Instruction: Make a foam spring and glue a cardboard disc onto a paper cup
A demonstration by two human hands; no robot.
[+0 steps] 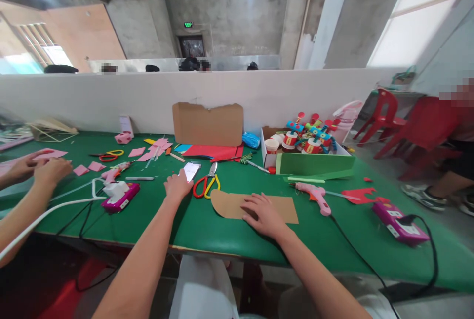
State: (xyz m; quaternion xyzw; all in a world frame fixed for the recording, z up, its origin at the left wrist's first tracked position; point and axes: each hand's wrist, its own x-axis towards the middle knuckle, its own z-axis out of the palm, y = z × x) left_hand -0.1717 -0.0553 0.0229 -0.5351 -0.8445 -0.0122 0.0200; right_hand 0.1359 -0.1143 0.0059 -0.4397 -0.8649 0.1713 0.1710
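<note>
My right hand lies flat, fingers spread, on a brown cardboard piece with one rounded end, pressing it onto the green table. Stretched forward, my left hand has its fingertips on a phone with a lit screen. Red and yellow scissors lie between the phone and the cardboard. A pink glue gun rests just right of the cardboard.
A co-worker's hands work on pink paper at the left, near a second glue gun and power strip. A box of paper-cup toys, upright cardboard, coloured paper, another power strip and red chairs are around.
</note>
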